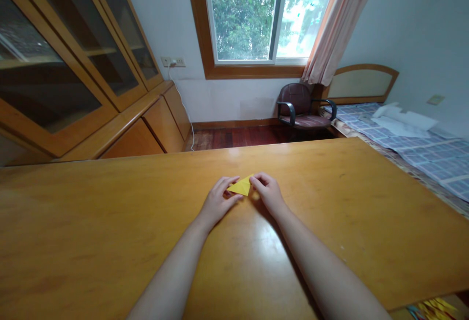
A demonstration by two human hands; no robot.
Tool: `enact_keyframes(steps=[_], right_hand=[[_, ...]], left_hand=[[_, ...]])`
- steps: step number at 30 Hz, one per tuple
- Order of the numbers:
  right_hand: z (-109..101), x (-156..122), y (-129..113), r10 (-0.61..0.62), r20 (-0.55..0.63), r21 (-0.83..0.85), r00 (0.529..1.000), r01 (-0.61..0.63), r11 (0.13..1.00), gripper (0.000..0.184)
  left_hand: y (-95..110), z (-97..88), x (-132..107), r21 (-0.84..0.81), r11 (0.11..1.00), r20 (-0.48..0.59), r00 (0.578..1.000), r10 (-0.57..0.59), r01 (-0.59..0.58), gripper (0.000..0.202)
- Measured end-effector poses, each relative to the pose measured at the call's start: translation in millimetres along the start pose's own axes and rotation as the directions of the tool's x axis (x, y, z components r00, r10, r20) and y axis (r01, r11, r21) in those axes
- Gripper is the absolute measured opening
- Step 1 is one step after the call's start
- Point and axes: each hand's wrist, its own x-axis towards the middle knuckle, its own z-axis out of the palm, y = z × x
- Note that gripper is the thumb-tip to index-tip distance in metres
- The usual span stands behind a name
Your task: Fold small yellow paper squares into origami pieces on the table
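A small yellow paper [242, 186], folded into a triangle, lies on the wooden table [110, 232] near its middle. My left hand [217, 202] pinches the triangle's left corner with thumb and fingers. My right hand [268, 193] is curled on the right corner, fingertips pressing the paper's edge. Both forearms reach in from the bottom of the view.
A glass-door wooden cabinet [73, 66] stands at the left. Behind the table are a window [264, 12], a dark armchair [304, 107] and a bed [410, 139] at the right. Coloured paper pieces [432, 308] show below the table's near right corner.
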Motion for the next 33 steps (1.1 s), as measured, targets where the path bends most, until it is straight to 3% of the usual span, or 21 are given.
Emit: enact_keyframes(steps=[11, 25, 33], right_hand=[[0.3, -0.8, -3.8, -0.010, 0.012, -0.013, 1.000, 0.010, 1.000, 0.022], [-3.1, -3.7, -5.7, -0.155, 0.190, -0.100, 0.970, 0.176, 0.979, 0.027], [-1.3, -5.3, -9.5, -0.144, 0.232, -0.112, 0.962, 0.173, 0.979, 0.022]], left_hand=[[5.2, -1.6, 0.5, -0.020, 0.999, 0.036, 0.999, -0.035, 0.035, 0.036], [4.5, -2.4, 3.1, -0.283, 0.941, -0.061, 0.976, -0.211, 0.186, 0.040], [3.5, -2.1, 2.6, -0.285, 0.943, -0.063, 0.978, -0.198, 0.172, 0.041]])
